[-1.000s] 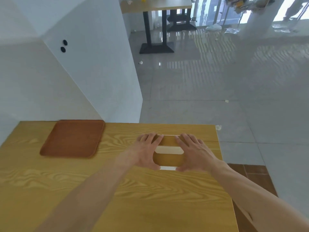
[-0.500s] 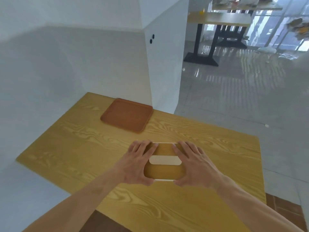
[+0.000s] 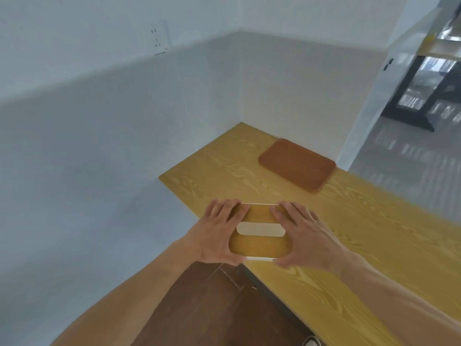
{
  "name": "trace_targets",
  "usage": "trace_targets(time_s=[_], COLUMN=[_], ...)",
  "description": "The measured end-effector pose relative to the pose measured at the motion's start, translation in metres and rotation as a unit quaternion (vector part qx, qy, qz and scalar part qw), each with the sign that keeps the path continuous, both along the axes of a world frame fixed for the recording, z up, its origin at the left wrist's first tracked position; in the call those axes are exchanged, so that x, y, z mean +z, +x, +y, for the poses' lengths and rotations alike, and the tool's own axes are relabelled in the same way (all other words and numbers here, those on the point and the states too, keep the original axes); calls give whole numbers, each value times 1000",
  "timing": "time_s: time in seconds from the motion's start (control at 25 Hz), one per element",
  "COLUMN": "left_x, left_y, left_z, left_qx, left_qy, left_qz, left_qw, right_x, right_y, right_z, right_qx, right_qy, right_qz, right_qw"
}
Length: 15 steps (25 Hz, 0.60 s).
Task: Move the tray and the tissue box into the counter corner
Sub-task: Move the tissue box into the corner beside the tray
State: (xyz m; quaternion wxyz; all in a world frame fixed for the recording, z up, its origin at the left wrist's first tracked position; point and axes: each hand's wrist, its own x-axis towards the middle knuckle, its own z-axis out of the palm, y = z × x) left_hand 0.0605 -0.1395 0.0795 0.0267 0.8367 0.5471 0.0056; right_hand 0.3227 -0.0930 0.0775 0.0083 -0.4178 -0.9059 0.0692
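White walls meet in a corner above a yellow wood-grain counter (image 3: 361, 233), and a glossy grey floor with a dark table base shows beyond it on the right. Compared with a second ago, the view has swung left so the corner now sits ahead, and the tissue box (image 3: 259, 242) has travelled with the hands toward the counter's near-left edge; it looks lifted or sliding, which I cannot tell. That suggests the box is being carried cornerward. The left hand (image 3: 217, 236) presses flat against the box's left end, fingers draped over its top; the right hand (image 3: 304, 236) mirrors it on the right end. The box is rectangular, wood-patterned, with a pale oval slot and white rim. Beyond the box, nearer the corner, lies the tray (image 3: 296, 168), brown, shallow, matte, round-cornered
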Motion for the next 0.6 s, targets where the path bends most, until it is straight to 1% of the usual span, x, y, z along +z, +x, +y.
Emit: trace_targets(time_s=[0.16, 0.32, 0.48, 0.6], left_x=[-5, -16, -27, -34], left_y=[-60, -97, -129, -147], left_z=[-22, -27, -8, 25], left_qx=[39, 83, 104, 104], left_qy=[23, 16, 9, -2], left_qz=[-23, -42, -29, -16], left_qw=[999, 996, 994, 994], right_x=[5, 3, -9, -21], right_y=[-63, -108, -141, -159], right_z=[-1, 13, 44, 76], right_qx=[49, 87, 107, 108], right_qy=[-3, -10, -20, -22], right_qz=[-4, -16, -9, 1], right_qw=[999, 996, 994, 994])
